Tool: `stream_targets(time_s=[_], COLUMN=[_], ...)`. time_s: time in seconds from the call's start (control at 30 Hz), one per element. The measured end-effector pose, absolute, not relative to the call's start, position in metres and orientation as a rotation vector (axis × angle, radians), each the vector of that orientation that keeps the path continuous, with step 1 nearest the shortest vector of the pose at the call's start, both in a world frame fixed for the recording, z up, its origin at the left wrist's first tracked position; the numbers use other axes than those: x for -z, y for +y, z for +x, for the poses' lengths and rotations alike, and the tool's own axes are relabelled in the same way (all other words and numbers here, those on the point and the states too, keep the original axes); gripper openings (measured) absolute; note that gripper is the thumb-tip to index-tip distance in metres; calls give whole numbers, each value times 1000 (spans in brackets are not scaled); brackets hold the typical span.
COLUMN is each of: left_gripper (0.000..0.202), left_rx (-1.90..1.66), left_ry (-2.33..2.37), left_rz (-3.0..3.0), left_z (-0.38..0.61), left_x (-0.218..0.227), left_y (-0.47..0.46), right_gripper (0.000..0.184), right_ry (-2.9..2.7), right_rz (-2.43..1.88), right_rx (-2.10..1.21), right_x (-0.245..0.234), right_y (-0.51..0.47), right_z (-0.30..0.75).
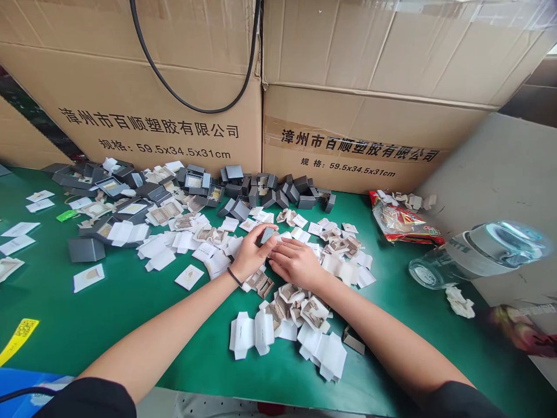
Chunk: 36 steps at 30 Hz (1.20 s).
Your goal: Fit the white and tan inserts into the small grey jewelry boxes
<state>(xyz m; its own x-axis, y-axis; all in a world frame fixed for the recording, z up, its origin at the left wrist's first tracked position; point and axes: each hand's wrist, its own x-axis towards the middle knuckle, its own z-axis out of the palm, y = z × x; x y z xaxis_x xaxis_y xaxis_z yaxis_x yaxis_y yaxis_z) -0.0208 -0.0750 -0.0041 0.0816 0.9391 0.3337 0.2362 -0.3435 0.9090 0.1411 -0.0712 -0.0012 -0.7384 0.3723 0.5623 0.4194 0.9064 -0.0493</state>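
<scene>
One grey piece, gripped in the left hand; right hand alongside, grip unclear; two-handed handling seems under way, the next move calling for steady hold.

you held a small grey box, its flat face showing at a slant, the rest hidden by your grip. white card showed just beside it, mostly covered.
</scene>
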Motion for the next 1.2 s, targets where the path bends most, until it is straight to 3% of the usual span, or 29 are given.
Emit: stream_targets(time_s=[0.13, 0.37, 0.57, 0.73, 0.97, 1.13, 1.2], left_gripper=[42, 41, 56, 60, 90, 53, 47], left_rx=[-1309, -1382, -1479, -1333, -1180, -1049, -1056], left_ry=[1175, 1185, 936, 761, 949, 1138, 1129], left_rz=[1731, 1942, 2321, 2411, 2190, 1915, 1848], left_z=[-20, -20, -26, -28, -28, -27, -27], left_x=[4, -1, -1, 1, 6, 2, 2], left_y=[-75, -83, -90, -88, -81, -77, -76], right_gripper=[21, 19, 19, 28, 30, 33, 33], right_ry=[-2453, -2066, -1951, -1989, -1741, -1673, -1674], right_rz=[-627, -661, -938, -964, -987, -1081, -1090], right_rx=[-9, -501, -838, -1057, -1184, -1098, -1081], right_x=[5, 7, 3, 6, 15, 17, 16], right_y=[-69, -69, -72, -66, -61, -61, -61], right_z=[141, 142, 142, 146, 147, 146, 147])
